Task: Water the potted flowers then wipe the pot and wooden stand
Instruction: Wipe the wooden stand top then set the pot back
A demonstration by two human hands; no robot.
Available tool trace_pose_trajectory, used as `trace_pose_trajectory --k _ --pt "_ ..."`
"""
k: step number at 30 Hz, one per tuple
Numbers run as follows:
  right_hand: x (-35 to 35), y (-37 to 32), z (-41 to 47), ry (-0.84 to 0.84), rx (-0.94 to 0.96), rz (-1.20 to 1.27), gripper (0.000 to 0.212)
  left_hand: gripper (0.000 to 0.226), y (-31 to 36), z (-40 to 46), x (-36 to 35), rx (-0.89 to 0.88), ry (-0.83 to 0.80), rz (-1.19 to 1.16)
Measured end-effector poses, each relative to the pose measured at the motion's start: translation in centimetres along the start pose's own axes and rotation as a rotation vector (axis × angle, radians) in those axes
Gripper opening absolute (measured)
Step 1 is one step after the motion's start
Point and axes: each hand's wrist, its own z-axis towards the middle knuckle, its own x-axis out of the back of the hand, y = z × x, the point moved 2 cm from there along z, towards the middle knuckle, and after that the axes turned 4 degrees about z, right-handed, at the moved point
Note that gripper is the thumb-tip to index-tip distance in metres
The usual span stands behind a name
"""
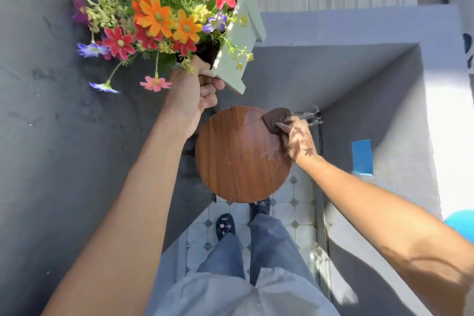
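The round wooden stand (241,156) has a brown, shiny top. On its far right edge lies a dark brown cloth (275,118). The stand is on a tiled floor (287,202) between grey walls.

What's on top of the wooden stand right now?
Only the brown cloth, pressed at the far right edge of the wooden stand by the right hand, plus a wet sheen. The pot is lifted clear in the left hand. Anything under the cloth is hidden.
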Motion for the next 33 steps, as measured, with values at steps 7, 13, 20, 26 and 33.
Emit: trace_pose_trajectory --k 7,13,20,26,33 --pt "-6.9 -5.5 -5.3 -0.034 0.332 -0.009 0.04 0.013 0.5 1.6 0.1 0.016 0.013 0.014" --pt "-13.0 -12.0 -7.4 -0.222 0.595 -0.002 0.034 0.011 0.1 2.4 0.2 0.026 0.071 0.035" --pt "-6.8 -10.4 4.4 -0.029 0.509 -0.075 0.042 0.012 0.4 2.6 0.5 -0.001 0.035 0.04" --pt "-3.4 -9.6 8.4 0.147 0.157 0.02 0.041 0.016 0.3 2.6 0.5 0.012 0.018 0.018" --pt "-11.2 -15.6 0.4 -0.086 0.442 -0.009 0.062 0.011 0.3 2.7 0.4 0.004 0.034 0.043"
